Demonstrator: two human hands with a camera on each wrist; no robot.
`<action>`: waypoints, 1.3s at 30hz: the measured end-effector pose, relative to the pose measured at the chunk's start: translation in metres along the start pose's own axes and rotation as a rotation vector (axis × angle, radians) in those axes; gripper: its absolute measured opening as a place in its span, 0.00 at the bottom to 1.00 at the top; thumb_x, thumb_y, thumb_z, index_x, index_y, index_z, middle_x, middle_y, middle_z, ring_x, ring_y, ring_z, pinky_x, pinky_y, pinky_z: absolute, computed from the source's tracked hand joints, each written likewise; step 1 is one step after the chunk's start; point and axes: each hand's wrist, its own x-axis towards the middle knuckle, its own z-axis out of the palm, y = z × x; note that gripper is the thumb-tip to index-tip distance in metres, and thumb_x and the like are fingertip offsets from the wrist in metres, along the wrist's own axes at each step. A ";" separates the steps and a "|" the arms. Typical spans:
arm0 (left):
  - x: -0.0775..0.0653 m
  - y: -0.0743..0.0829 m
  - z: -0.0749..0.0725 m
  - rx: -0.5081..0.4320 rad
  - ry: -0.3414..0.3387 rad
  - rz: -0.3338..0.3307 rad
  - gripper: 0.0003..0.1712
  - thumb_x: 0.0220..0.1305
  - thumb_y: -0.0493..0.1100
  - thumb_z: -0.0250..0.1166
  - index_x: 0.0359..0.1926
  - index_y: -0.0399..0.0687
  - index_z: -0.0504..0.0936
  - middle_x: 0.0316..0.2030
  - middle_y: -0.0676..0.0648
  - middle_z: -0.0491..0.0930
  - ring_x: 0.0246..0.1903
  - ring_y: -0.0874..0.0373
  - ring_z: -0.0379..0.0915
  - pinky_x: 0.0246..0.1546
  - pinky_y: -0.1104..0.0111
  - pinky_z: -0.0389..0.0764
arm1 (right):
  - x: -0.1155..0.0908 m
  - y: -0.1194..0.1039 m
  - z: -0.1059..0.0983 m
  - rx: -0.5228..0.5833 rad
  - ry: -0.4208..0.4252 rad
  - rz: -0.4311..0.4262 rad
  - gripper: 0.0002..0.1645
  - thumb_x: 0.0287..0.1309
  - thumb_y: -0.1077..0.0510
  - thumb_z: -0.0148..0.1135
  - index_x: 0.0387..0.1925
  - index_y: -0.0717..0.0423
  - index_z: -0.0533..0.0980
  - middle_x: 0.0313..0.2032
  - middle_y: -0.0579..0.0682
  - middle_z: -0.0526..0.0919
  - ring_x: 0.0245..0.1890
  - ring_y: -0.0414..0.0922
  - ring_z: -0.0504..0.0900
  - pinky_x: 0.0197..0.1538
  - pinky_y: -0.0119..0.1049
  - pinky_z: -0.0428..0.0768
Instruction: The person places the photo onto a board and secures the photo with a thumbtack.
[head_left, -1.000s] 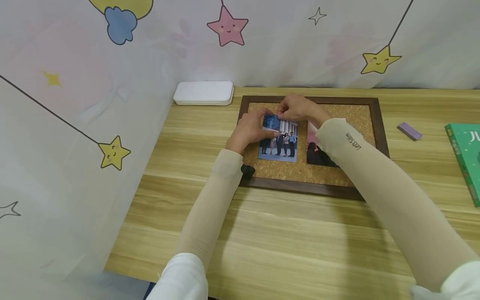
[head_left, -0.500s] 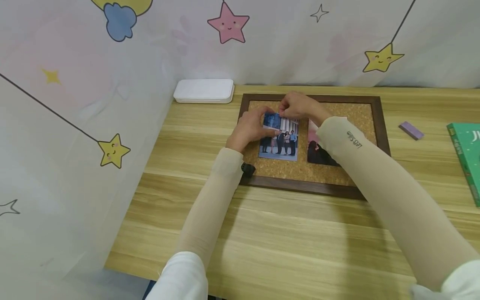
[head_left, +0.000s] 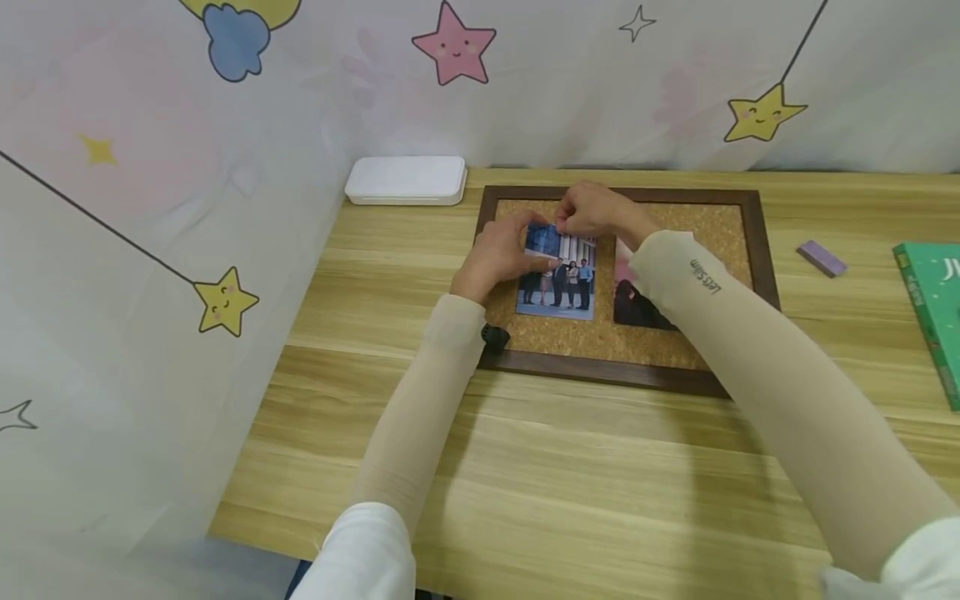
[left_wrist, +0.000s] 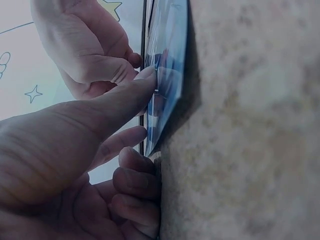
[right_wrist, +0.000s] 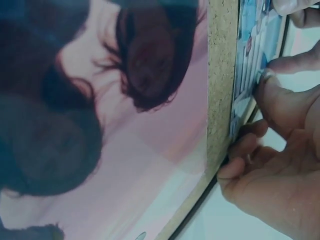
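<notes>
A group photo [head_left: 558,292] of people in front of a building lies on the left half of the framed cork board [head_left: 600,346]. My left hand [head_left: 495,254] rests on it, the thumb straight on its face and the index fingertip near its top edge. In the left wrist view the photo [left_wrist: 170,75] stands slightly off the cork. At its top edge my right hand [head_left: 596,210] pinches a small push pin, mostly hidden by thumb and fingertip. Beside it lies a second photo [head_left: 636,307] with a pink sky, partly covered by my right sleeve.
A white case [head_left: 407,181] stands behind the board's left corner. To the right are a purple eraser-like block [head_left: 821,258] and a green book or box [head_left: 933,308]. A wall with printed stars borders the wooden table [head_left: 585,475] at the back and left.
The head view has shifted slightly. My left hand stays on the group photo, and my right fingertips stay at its top edge with hardly any movement.
</notes>
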 end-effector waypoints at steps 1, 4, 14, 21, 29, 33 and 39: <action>0.000 0.000 0.000 0.000 0.000 0.000 0.41 0.66 0.59 0.77 0.76 0.57 0.73 0.76 0.46 0.74 0.76 0.43 0.68 0.77 0.46 0.68 | 0.000 0.000 0.001 0.006 0.002 0.007 0.13 0.75 0.57 0.58 0.42 0.61 0.84 0.40 0.54 0.82 0.44 0.51 0.76 0.51 0.43 0.73; -0.001 0.000 0.001 -0.001 -0.004 -0.008 0.41 0.66 0.59 0.77 0.76 0.58 0.73 0.76 0.46 0.74 0.76 0.44 0.68 0.77 0.47 0.68 | -0.002 -0.001 0.003 0.025 0.014 0.021 0.12 0.76 0.57 0.59 0.46 0.62 0.82 0.46 0.57 0.82 0.47 0.53 0.76 0.55 0.48 0.74; -0.001 -0.001 0.001 -0.006 -0.002 -0.012 0.41 0.66 0.58 0.77 0.75 0.57 0.73 0.75 0.46 0.75 0.75 0.44 0.69 0.77 0.48 0.69 | -0.003 0.002 0.011 0.035 0.081 0.015 0.11 0.74 0.58 0.60 0.46 0.64 0.80 0.47 0.60 0.81 0.48 0.55 0.76 0.53 0.46 0.75; -0.003 0.002 0.001 -0.016 -0.001 -0.016 0.40 0.66 0.58 0.78 0.74 0.57 0.74 0.74 0.46 0.76 0.73 0.45 0.70 0.77 0.48 0.69 | -0.004 0.004 0.011 0.036 0.084 0.020 0.09 0.72 0.59 0.59 0.42 0.63 0.80 0.43 0.57 0.80 0.45 0.54 0.76 0.47 0.41 0.72; -0.002 0.000 0.001 -0.011 0.003 -0.010 0.40 0.65 0.57 0.78 0.74 0.57 0.74 0.74 0.46 0.76 0.72 0.45 0.70 0.76 0.48 0.69 | -0.002 0.001 0.013 0.011 0.079 0.038 0.08 0.70 0.59 0.60 0.38 0.60 0.79 0.40 0.54 0.78 0.42 0.52 0.75 0.49 0.47 0.75; -0.003 -0.002 0.000 -0.009 -0.001 -0.018 0.41 0.65 0.57 0.78 0.74 0.57 0.74 0.74 0.46 0.76 0.74 0.45 0.69 0.77 0.47 0.69 | 0.002 -0.003 0.015 -0.047 0.060 0.060 0.09 0.70 0.57 0.61 0.37 0.59 0.79 0.40 0.53 0.76 0.43 0.53 0.74 0.51 0.50 0.75; -0.003 -0.003 0.001 -0.014 0.007 -0.012 0.41 0.65 0.57 0.78 0.74 0.57 0.74 0.74 0.46 0.76 0.72 0.44 0.70 0.76 0.46 0.70 | 0.002 -0.008 0.014 -0.066 0.025 0.122 0.09 0.71 0.55 0.60 0.39 0.59 0.78 0.45 0.55 0.75 0.47 0.54 0.73 0.54 0.51 0.74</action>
